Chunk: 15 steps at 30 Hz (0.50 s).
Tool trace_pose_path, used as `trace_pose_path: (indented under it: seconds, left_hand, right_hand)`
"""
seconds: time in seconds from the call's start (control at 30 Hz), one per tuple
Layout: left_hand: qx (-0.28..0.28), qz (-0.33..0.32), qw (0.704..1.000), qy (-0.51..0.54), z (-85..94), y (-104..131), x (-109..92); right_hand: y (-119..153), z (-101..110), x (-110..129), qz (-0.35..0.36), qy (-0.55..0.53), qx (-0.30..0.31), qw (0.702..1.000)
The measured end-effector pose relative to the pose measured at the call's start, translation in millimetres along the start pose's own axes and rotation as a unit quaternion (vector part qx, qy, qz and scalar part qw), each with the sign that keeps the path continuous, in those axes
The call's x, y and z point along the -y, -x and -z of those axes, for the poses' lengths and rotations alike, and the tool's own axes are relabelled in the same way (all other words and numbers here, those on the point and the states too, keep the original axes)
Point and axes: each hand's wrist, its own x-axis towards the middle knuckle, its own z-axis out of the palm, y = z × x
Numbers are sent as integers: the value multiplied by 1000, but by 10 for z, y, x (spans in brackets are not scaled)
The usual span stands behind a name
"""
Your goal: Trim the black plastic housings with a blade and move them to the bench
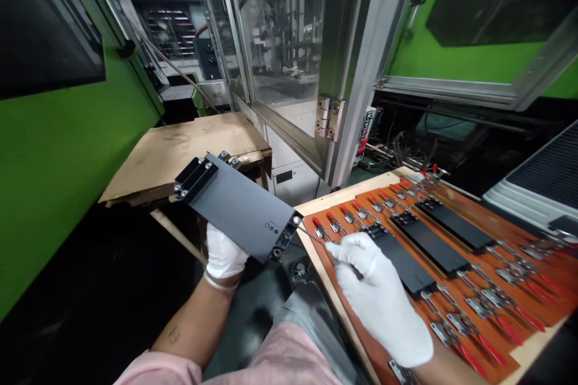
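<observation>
Left hand (pixel 226 254) grips the panel (pixel 241 204) from below, eight o'clock in view. Right hand (pixel 377 295) pinches a thin rod (pixel 313 236), tip at the panel's four-o'clock end; contact unclear. Three black slabs (pixel 433 243) lie among clamps (pixel 460 322) on the orange tabletop (pixel 482 210), also four o'clock.

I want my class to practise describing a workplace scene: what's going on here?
A person's gloved left hand holds up a dark flat panel from below. The gloved right hand grips a thin rod pointing at the panel's right end; contact is hard to tell. To the right, three similar panels lie on an orange board among red-handled clamps.
</observation>
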Motion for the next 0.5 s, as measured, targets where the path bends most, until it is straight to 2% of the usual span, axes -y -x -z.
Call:
trace_pose_path:
  seconds: [0.1, 0.2, 0.3, 0.5]
  left_hand:
    - [5, -8, 1000, 5, 7, -27, 13]
    - [10, -12, 1000, 10, 35, -63, 15]
    - [1, -6, 1000, 12, 58, -89, 16]
    - [22, 1, 1000, 11, 14, -84, 50]
  right_hand:
    - [105, -23, 4, 22, 10, 8, 1000]
    - [219, -54, -6, 51, 43, 46, 997]
    - [262, -81, -21, 32, 65, 65, 995]
    - [229, -121, -45, 3, 50, 56, 997]
